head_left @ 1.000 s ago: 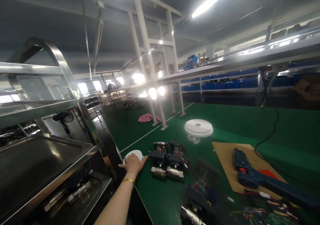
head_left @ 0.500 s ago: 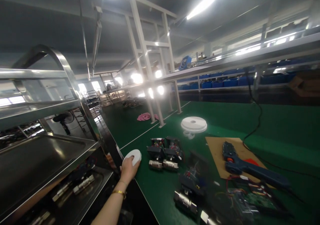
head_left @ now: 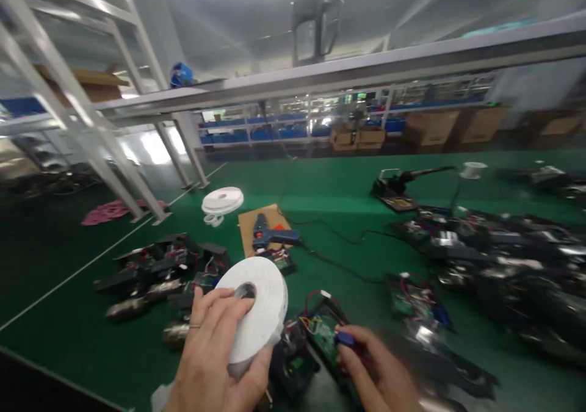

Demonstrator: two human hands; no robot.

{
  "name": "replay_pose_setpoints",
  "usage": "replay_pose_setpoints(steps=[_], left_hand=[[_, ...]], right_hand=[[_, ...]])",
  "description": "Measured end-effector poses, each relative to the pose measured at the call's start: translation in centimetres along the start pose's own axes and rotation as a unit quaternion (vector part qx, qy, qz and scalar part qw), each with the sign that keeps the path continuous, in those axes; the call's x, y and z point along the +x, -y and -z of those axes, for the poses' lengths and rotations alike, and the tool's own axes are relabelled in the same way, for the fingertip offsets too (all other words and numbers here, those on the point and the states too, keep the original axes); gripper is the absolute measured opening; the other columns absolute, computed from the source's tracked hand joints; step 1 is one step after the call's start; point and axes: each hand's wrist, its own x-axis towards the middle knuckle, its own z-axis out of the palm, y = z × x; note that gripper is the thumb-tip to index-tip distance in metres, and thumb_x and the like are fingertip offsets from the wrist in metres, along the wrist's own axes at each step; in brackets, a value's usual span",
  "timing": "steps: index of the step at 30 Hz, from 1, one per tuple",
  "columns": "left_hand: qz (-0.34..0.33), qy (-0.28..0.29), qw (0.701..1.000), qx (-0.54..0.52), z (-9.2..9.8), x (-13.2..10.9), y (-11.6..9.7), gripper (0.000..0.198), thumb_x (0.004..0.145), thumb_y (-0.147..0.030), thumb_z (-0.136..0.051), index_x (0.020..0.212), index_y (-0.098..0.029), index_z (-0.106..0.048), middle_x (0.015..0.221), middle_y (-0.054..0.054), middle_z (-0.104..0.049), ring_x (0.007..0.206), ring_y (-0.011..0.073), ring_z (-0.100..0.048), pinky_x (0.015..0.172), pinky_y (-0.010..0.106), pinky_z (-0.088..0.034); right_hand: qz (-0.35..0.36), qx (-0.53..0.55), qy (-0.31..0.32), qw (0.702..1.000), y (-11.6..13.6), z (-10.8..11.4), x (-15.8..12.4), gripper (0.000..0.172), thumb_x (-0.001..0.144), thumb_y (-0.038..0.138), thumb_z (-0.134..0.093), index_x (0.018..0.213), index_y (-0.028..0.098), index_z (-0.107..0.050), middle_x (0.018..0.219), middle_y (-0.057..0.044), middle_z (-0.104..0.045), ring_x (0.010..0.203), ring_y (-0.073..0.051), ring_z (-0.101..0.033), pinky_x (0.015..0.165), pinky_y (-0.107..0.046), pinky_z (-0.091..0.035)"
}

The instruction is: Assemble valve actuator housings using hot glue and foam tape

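1. Head view: a white tape roll (head_left: 256, 305) is gripped by the left hand (head_left: 215, 363) and held up over the green bench (head_left: 366, 180), with a fingertip set at its core hole.
2. A small blue part (head_left: 344, 338) is pinched by the right hand (head_left: 379, 375), right beside an open circuit-board unit (head_left: 320, 329).
3. Pretty cluttered around: valve assemblies (head_left: 151, 271) are piled left, a blue glue gun (head_left: 272, 236) is laid on cardboard (head_left: 256, 220), more white rolls (head_left: 222, 200) are stacked behind, and a blurry heap of units (head_left: 494, 259) is spread right.

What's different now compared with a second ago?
The left hand has picked up the white tape roll it was reaching for at the table's edge and now holds it up close. The right hand has come into view, pinching a small blue part. The blue glue gun stays on its cardboard.
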Motion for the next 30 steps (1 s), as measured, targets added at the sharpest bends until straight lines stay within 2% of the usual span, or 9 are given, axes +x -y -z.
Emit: replay_pose_setpoints(steps=[2,4,8,11,16,30], left_hand=[[-0.043,0.009,0.999,0.0,-2.1,1.5,-2.7,0.038,0.088,-0.042,-0.057,0.12,-0.023,-0.059,0.111,0.01,-0.072,0.112,0.0334,-0.06,0.124,0.057,-0.024],[-0.069,0.014,0.998,0.001,-3.9,2.1,-4.4,0.039,0.086,-0.041,-0.059,0.119,-0.021,-0.059,0.108,0.011,-0.072,0.11,0.0339,-0.059,0.127,0.055,-0.012],[-0.089,0.054,0.995,0.008,-5.6,2.1,-5.8,0.039,0.082,-0.038,-0.064,0.116,-0.019,-0.06,0.103,0.009,-0.069,0.109,0.0336,-0.058,0.128,0.055,-0.002],[-0.095,0.079,0.992,0.013,-5.8,1.8,-5.9,0.041,0.082,-0.038,-0.066,0.118,-0.02,-0.06,0.105,0.009,-0.069,0.11,0.034,-0.058,0.128,0.055,-0.001],[-0.098,0.086,0.991,0.015,-5.8,1.9,-6.0,0.04,0.082,-0.038,-0.065,0.118,-0.02,-0.06,0.106,0.008,-0.069,0.111,0.0336,-0.057,0.128,0.056,-0.003],[-0.11,0.093,0.989,0.015,-5.8,1.7,-6.1,0.041,0.083,-0.036,-0.065,0.119,-0.018,-0.059,0.108,0.009,-0.068,0.111,0.0325,-0.056,0.127,0.055,-0.003]], right_hand=[[-0.026,0.036,-0.004,0.999,0.0,-0.2,-0.4,0.022,0.105,0.039,-0.053,0.114,0.024,-0.067,0.09,-0.003,-0.076,0.074,-0.018,-0.075,0.067,-0.02,-0.062],[-0.038,0.062,-0.02,0.997,0.1,-1.0,-0.6,0.021,0.105,0.037,-0.054,0.115,0.024,-0.066,0.092,-0.004,-0.075,0.075,-0.018,-0.075,0.067,-0.021,-0.062],[-0.05,0.095,-0.075,0.991,0.5,-2.1,-1.2,0.022,0.104,0.038,-0.055,0.115,0.024,-0.068,0.101,-0.006,-0.074,0.078,-0.017,-0.073,0.072,-0.021,-0.061],[-0.039,0.095,-0.103,0.989,0.8,-2.1,-1.2,0.021,0.104,0.036,-0.055,0.116,0.025,-0.068,0.104,-0.005,-0.073,0.081,-0.017,-0.073,0.075,-0.022,-0.061],[0.011,0.049,-0.094,0.994,1.0,-1.5,-0.8,0.018,0.103,0.026,-0.055,0.119,0.026,-0.065,0.102,-0.004,-0.073,0.087,-0.016,-0.072,0.075,-0.019,-0.059],[0.06,0.025,-0.112,0.992,1.9,-1.1,0.2,0.02,0.103,0.018,-0.05,0.117,0.025,-0.062,0.094,-0.002,-0.071,0.081,-0.016,-0.071,0.074,-0.021,-0.058]])
